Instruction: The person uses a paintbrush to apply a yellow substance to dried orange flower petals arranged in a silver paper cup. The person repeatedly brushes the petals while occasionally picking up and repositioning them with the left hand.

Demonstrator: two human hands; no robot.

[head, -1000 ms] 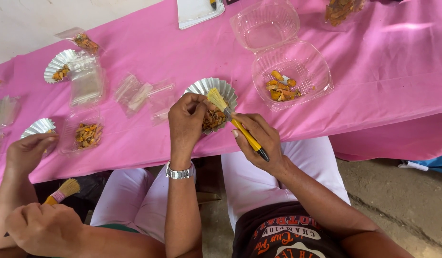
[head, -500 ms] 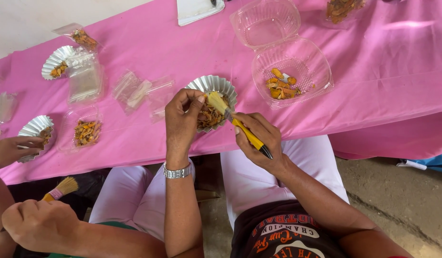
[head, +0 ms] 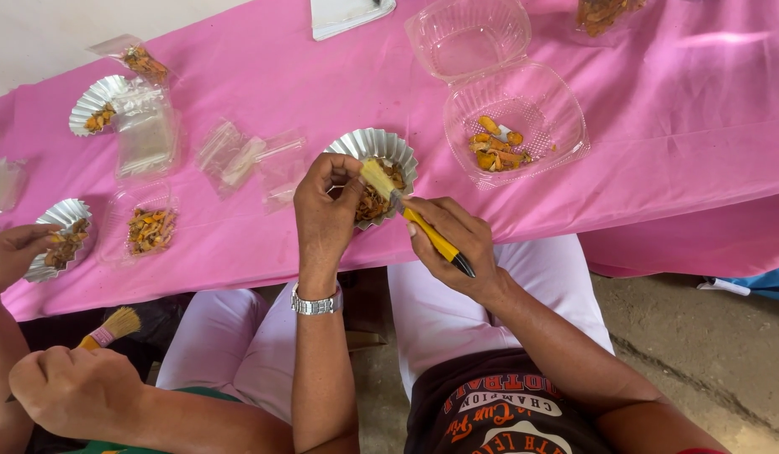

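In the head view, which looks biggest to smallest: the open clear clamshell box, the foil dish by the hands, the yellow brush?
1. Clear clamshell box, plainly largest.
2. Foil dish.
3. Yellow brush: about as long as the dish is wide, but far slimmer.

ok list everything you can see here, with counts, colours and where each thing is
pink plastic table cover: one, across the table
fluted silver foil cups: three, one centre, two at left
clear plastic clamshell box: one, open, orange pieces inside, upper right
small clear plastic bags: several, left of centre
white flat object: one, top edge
neighbour's hands: two, lower left, one holding a straw-bristled brush
yellow-handled brush: one, bristles over centre cup
left hand: at centre cup, silver wristwatch
right hand: gripping yellow-handled brush
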